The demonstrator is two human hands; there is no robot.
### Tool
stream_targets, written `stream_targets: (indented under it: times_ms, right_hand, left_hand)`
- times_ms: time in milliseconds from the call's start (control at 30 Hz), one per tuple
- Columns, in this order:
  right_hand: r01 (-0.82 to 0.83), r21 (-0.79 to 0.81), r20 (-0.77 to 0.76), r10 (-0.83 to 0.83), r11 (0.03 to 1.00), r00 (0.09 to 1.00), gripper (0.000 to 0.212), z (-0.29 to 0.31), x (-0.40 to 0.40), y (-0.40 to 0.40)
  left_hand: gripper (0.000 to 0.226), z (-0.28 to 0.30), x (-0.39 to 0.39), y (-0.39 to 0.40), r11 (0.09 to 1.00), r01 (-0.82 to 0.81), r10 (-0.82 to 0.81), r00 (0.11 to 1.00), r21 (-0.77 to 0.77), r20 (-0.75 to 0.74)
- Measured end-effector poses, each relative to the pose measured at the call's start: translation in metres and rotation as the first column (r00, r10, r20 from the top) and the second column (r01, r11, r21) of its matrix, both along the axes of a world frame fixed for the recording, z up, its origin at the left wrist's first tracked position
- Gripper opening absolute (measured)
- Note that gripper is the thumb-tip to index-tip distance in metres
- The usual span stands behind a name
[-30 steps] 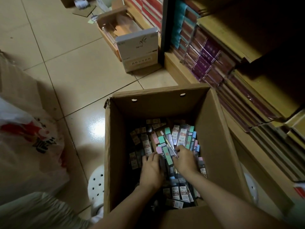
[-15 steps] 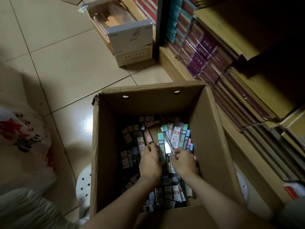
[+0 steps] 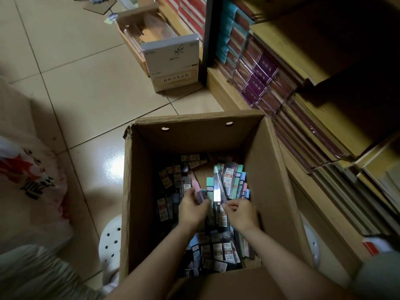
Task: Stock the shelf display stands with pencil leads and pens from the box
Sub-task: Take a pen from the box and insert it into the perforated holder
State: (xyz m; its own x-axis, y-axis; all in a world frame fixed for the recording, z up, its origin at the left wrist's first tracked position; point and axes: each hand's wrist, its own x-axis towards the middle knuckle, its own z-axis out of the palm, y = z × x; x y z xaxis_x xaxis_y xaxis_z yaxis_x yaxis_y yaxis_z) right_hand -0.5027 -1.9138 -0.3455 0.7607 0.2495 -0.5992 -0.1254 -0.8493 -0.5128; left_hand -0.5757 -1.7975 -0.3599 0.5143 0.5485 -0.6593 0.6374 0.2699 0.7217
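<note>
An open cardboard box stands on the floor, its bottom covered with several loose pencil lead packs. Both my hands reach down inside it. My left hand holds a pink lead pack with curled fingers. My right hand grips a fanned bunch of lead packs in green, blue and pink, standing upright; one clear pack in the bunch glints brightly.
Shelves of wrapped notebooks rise on the right. A white carton leans on a tray at the back. A printed plastic bag lies at left. White perforated stools sit beside the box.
The bunch in my right hand has risen and fanned out more. My left hand has lifted from the pile and now holds a pink pack. The camera shifted slightly.
</note>
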Motion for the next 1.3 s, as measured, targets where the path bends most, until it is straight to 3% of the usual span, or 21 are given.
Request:
stream_targets:
  times_ms: [67,133,200,333,467,567,767,800,867,933,967,1067,1167,1300]
  right_hand:
    - [0.027,0.09,-0.032,-0.024,0.996,0.999,0.017,0.003,0.0,0.0]
    - [-0.004,0.166,-0.054,0.013,0.986,0.998,0.021,0.006,-0.004,0.0]
    - [-0.02,0.233,-0.068,0.037,0.972,0.997,0.024,0.007,-0.008,-0.002]
    - [-0.02,0.299,-0.118,0.057,0.954,0.991,0.025,0.007,-0.011,-0.003]
    - [-0.053,0.306,-0.187,0.114,0.951,0.976,0.023,0.007,-0.008,0.001]
    - [-0.094,0.31,-0.201,0.161,0.946,0.966,0.018,0.005,-0.002,0.005]
    - [-0.288,0.225,-0.278,0.344,0.931,0.897,0.011,0.008,0.025,0.02]
    - [-0.302,0.218,-0.277,0.356,0.928,0.893,0.012,0.01,0.035,0.024]
    - [-0.28,0.133,-0.11,0.295,0.951,0.949,0.006,0.01,0.055,0.031]
    - [-0.235,0.027,0.144,0.229,0.972,0.963,0.035,0.007,0.071,0.04]
    - [-0.258,-0.005,0.187,0.254,0.966,0.949,0.051,0.005,0.075,0.046]
    - [-0.467,-0.181,0.07,0.485,0.865,0.872,0.085,-0.009,0.076,0.062]
    - [-0.537,-0.304,0.041,0.574,0.787,0.818,0.089,-0.021,0.073,0.069]
    - [-0.495,-0.285,0.108,0.54,0.821,0.834,0.074,-0.02,0.071,0.063]
  left_hand:
    - [0.008,0.004,0.003,0.007,0.952,-0.12,0.144,0.987,-0.28,0.066]
    - [0.02,0.008,0.004,0.012,0.872,-0.153,0.236,0.964,-0.465,0.124]
    - [0.023,0.012,0.003,0.015,0.848,-0.089,0.221,0.956,-0.522,0.195]
    - [0.024,0.019,0.003,0.012,0.924,-0.049,0.135,0.97,-0.379,0.202]
    - [0.025,0.019,0.005,0.013,0.931,-0.188,0.249,0.954,-0.314,0.167]
    - [0.014,0.016,0.009,0.015,0.929,-0.242,0.299,0.937,-0.281,0.181]
    - [0.008,0.011,0.014,0.018,0.967,-0.124,0.181,0.949,-0.223,0.259]
    - [0.01,0.011,0.015,0.02,0.967,-0.132,0.185,0.951,-0.217,0.246]
    - [0.014,0.009,0.017,0.024,0.954,-0.18,0.231,0.952,-0.241,0.203]
    - [0.015,0.009,0.019,0.03,0.938,-0.215,0.262,0.954,-0.27,0.148]
    - [0.016,0.009,0.02,0.033,0.935,-0.222,0.265,0.955,-0.277,0.133]
    - [0.015,0.008,0.02,0.037,0.932,-0.231,0.278,0.95,-0.281,0.141]
    - [0.013,0.008,0.021,0.037,0.932,-0.222,0.272,0.951,-0.287,0.148]
    - [0.01,0.007,0.019,0.034,0.916,-0.247,0.302,0.943,-0.315,0.138]
